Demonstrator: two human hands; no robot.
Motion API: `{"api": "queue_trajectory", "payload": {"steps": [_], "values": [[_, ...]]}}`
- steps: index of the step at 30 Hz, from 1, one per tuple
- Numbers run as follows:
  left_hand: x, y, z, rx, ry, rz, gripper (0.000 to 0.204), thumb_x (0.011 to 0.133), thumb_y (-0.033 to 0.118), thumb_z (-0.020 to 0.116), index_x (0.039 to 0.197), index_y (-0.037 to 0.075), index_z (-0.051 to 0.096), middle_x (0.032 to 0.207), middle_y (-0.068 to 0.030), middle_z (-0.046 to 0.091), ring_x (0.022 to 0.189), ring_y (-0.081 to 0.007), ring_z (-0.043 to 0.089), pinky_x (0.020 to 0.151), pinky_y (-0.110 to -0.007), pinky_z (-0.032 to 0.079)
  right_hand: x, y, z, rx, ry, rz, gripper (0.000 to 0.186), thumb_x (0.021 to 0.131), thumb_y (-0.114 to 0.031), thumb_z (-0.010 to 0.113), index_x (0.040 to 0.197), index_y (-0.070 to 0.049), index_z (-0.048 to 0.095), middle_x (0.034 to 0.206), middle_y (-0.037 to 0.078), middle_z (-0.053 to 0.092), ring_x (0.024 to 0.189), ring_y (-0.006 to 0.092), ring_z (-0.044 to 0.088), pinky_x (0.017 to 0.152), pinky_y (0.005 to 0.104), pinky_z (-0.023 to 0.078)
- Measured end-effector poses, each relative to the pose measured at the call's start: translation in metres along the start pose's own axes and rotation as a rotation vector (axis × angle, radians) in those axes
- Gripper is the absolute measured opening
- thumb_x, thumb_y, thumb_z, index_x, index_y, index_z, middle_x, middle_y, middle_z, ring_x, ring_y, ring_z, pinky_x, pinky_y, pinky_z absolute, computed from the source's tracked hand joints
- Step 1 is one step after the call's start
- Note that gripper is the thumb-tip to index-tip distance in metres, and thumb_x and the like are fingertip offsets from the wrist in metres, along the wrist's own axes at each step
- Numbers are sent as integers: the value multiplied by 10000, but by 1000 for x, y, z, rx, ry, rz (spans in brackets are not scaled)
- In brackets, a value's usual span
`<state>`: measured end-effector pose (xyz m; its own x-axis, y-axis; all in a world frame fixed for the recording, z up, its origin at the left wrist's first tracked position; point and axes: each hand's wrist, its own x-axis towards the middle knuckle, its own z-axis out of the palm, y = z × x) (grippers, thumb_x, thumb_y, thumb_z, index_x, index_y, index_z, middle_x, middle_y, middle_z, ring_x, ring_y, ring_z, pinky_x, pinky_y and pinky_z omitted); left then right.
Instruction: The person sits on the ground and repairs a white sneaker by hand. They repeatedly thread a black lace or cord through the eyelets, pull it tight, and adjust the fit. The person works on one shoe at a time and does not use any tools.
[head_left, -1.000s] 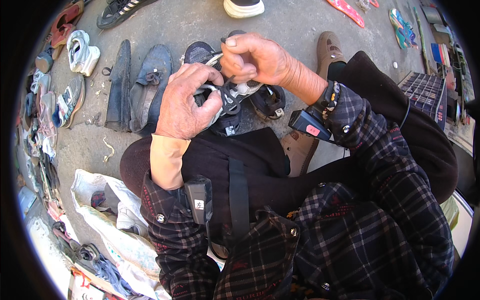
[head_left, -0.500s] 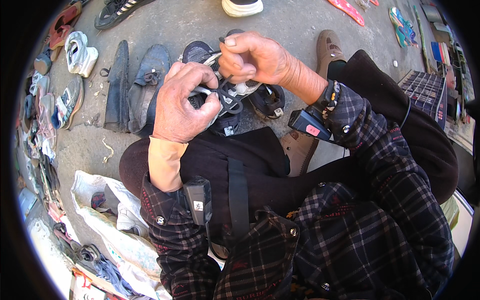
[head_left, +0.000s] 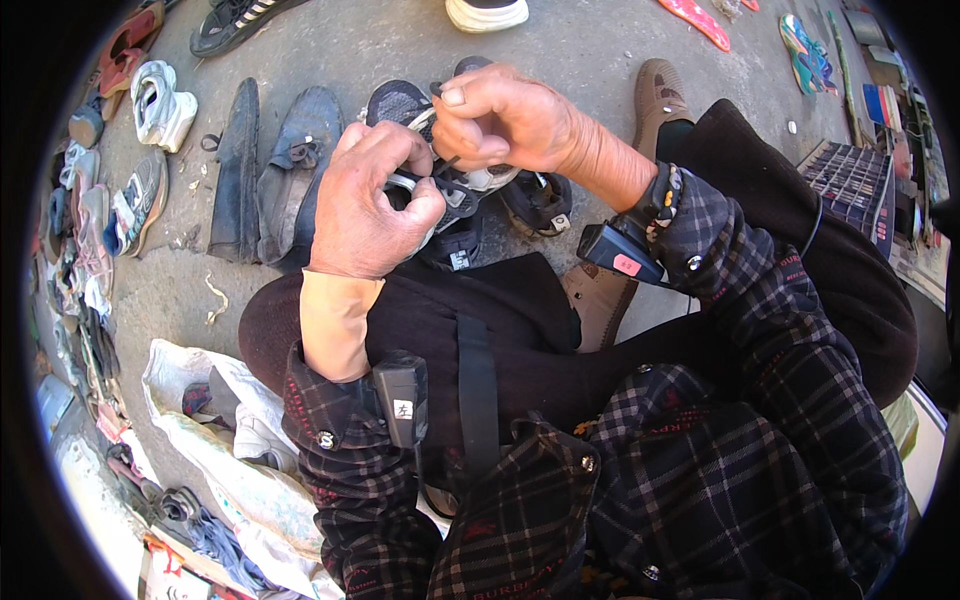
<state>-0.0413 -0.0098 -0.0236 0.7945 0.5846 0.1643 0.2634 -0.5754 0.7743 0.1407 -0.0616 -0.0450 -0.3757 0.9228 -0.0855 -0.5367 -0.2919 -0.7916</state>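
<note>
In front of me a dark mesh sneaker with light trim stands on the ground, partly hidden behind both hands. My left hand is closed, thumb and forefinger pinched together over the sneaker's laces. Higher and to the right, my right hand is also closed, its thumb pressed on the forefinger with a dark lace end sticking out at the tip. A second black shoe lies just right of the sneaker. The lace's path between my fingers is mostly hidden.
A pair of worn dark slip-on shoes lies left of the sneaker. Farther left are a white sneaker, a striped sneaker and rows of footwear. A white sack holding shoes sits lower left. A dark gridded tray stands at right.
The dark lace loop that hung between my hands looks smaller. My right hand has turned slightly and shifted a little left; my left hand has barely moved.
</note>
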Motion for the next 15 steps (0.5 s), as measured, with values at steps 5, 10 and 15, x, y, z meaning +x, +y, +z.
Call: {"api": "queue_trajectory", "payload": {"steps": [5,10,15], "values": [[0,-1,5,120,89,-10,152,603,23,577,746,19,528,726,-66,545,724,-230,512,672,-297,425,1,0,6,-133,20,-29,352,883,-182,414,556,-50,420,491,-2,343,454,80,308,477,244,295],[2,-3,10,75,211,-65,136,568,14,564,695,44,524,692,-76,547,678,-282,485,640,-337,422,2,-3,13,-213,59,-22,337,854,-148,400,530,-58,379,468,-2,348,452,87,289,461,260,257],[1,-6,9,114,208,-108,145,621,30,567,762,16,539,707,-77,540,663,-199,517,630,-281,434,3,-6,15,-396,48,-115,338,840,-134,409,513,-60,370,474,-5,340,445,86,286,459,253,263]]}}
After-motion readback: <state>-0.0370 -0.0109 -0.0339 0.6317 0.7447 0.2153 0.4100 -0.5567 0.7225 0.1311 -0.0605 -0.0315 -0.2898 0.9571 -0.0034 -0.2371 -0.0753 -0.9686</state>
